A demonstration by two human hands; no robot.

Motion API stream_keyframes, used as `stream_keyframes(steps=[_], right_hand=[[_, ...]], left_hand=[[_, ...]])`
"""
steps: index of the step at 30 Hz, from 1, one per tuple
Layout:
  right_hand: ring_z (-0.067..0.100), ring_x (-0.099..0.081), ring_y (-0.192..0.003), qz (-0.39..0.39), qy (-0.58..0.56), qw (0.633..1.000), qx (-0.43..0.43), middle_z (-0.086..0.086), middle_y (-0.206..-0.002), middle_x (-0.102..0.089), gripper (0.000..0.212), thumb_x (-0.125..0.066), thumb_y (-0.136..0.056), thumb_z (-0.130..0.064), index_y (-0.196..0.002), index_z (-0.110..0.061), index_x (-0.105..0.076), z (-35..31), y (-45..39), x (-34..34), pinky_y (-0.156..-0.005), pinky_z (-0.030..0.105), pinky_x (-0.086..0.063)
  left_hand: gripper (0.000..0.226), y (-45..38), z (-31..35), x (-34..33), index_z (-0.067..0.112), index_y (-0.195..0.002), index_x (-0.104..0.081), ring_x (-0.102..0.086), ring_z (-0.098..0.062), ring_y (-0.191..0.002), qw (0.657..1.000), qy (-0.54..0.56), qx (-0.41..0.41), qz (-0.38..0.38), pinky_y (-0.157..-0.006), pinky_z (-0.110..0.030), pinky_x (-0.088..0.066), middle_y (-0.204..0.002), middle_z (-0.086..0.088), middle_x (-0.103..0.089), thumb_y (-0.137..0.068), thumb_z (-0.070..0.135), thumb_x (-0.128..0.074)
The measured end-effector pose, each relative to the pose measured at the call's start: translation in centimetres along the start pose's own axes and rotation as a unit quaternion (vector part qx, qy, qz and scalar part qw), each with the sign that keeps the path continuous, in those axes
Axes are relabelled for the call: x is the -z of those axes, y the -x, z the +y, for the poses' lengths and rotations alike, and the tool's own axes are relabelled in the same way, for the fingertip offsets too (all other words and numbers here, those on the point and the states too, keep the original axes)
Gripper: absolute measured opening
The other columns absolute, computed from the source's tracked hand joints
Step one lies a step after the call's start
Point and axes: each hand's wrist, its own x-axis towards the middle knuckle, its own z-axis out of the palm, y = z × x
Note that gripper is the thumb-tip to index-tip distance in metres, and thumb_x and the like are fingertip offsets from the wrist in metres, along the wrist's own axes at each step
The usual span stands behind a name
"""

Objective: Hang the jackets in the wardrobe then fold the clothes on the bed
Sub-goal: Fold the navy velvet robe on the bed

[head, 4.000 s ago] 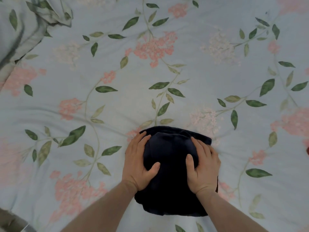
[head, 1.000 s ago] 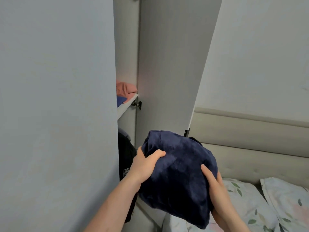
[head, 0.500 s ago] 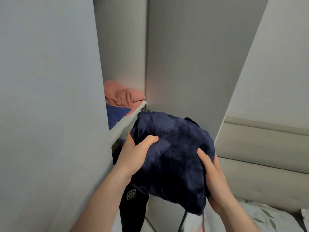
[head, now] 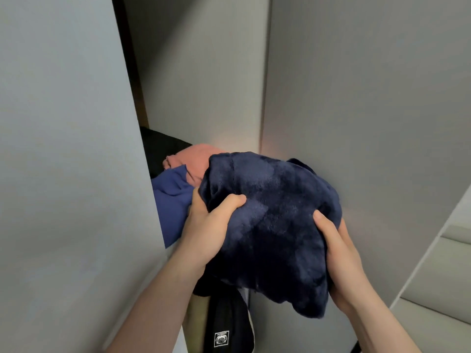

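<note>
A folded dark navy fleece garment (head: 270, 220) is held up in front of the open wardrobe (head: 204, 72). My left hand (head: 209, 225) grips its left edge, thumb on top. My right hand (head: 336, 253) holds its right side from below, thumb pressed on the fabric. The bundle's far end reaches over the shelf, touching or just over a folded pink garment (head: 190, 160) and a folded blue garment (head: 173, 202) that lie there. A dark item (head: 163, 149) sits behind them.
A grey wardrobe door (head: 63, 174) stands open close on the left, another grey door panel (head: 369, 110) on the right. A black jacket with a white label (head: 224, 329) hangs below the shelf. The padded headboard (head: 446, 276) shows at lower right.
I lifted the navy bundle off the bed and carried it to the wardrobe. In the last second it rose to shelf height and moved in toward the folded pink and blue clothes.
</note>
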Motion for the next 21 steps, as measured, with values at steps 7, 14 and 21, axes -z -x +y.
stream_keyframes(steps=[7,14,21], right_hand=[[0.008,-0.072,-0.107,-0.010,0.002,0.999,0.043,-0.017,-0.121,-0.072,0.038,-0.066,-0.090,-0.051,-0.127,-0.048,-0.061,-3.1,-3.0,-2.3,-0.091,0.040,-0.055],[-0.001,-0.073,-0.087,-0.010,0.015,0.996,0.083,-0.021,-0.107,-0.074,0.028,-0.067,-0.091,-0.047,-0.118,-0.046,-0.066,-8.0,-6.3,-4.9,-0.074,0.028,-0.053],[-0.001,-0.073,-0.068,-0.061,-0.011,0.996,0.056,-0.020,-0.083,-0.076,0.023,-0.069,-0.089,-0.047,-0.110,-0.040,-0.070,-10.5,-13.2,-9.3,-0.058,0.023,-0.052]], left_hand=[[0.076,-1.8,2.3,0.0,0.048,-0.133,-0.053,-0.067,-0.021,-0.115,0.998,0.032,-0.048,0.022,-0.100,-0.051,-0.053,-0.126,0.016,-0.068,-0.063,0.059,-0.080],[0.098,-2.1,5.0,-1.0,0.048,-0.144,-0.037,-0.059,-0.017,-0.125,0.985,0.104,-0.091,0.102,-0.106,-0.048,-0.050,-0.140,0.014,-0.055,-0.056,0.062,-0.079],[0.091,-5.4,9.2,-2.5,0.048,-0.145,-0.037,-0.053,-0.018,-0.124,0.955,0.110,-0.143,0.234,-0.104,-0.046,-0.048,-0.137,0.009,-0.048,-0.065,0.056,-0.079]])
